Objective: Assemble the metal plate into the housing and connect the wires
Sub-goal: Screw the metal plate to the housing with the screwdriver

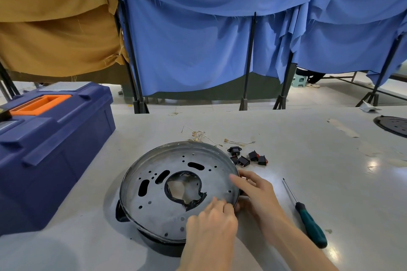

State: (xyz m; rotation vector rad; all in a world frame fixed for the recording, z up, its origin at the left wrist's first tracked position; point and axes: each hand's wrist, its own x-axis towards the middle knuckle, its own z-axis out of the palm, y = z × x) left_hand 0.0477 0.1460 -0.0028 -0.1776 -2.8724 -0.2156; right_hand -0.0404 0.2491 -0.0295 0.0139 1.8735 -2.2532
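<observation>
The left hand's (211, 222) fingers are bent and bunched together, their tips down on the face of the round grey metal plate (158, 196) close to its right rim; whether they pinch anything there cannot be told. The right hand (253, 189) lays its fingers nearly straight and side by side over that same rim from outside, with the thumb hidden.

The plate, a shallow rimmed disc pierced with small holes, three oblong slots and a ragged middle opening, sits tilted on top of the black round housing (163, 246), which shows only below its near and left edges. What lies inside the housing is unclear.

Beyond the plate on the pale grey table (308, 160) lie thin pale wires with brass terminals (198, 135), and just beside its far right rim is a cluster of small black rocker switches (253, 157). A screwdriver with a teal and black handle (309, 222) lies right of the right hand. The dark blue plastic toolbox with an orange handle (55, 149) stands at the left, lid closed, contents unseen.
</observation>
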